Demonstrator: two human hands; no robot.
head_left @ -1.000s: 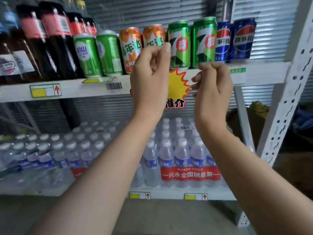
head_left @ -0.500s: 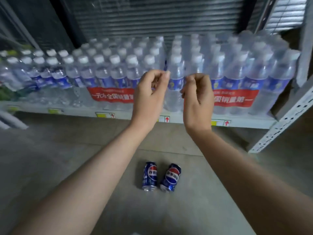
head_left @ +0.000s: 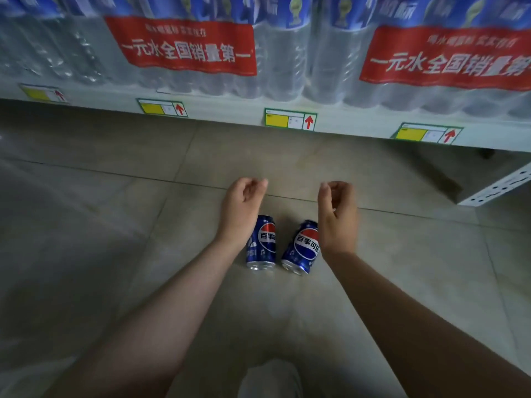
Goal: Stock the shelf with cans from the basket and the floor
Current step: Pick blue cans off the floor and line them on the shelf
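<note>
Tiled floor (head_left: 115,225) carries the left can (head_left: 262,244) and right can (head_left: 302,248) on their sides, long axes toward the shelf (head_left: 230,112). Just outside them hang the left hand (head_left: 244,205) and right hand (head_left: 336,216), equally near, loosely curled, empty.

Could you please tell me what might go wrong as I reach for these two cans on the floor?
1. The left can and the right can lie on their sides on the smooth floor. A nudge from the left hand or the right hand could set one rolling, perhaps under the bottom shelf.
2. The cans lie close together, so gripping one may knock the other.
</note>
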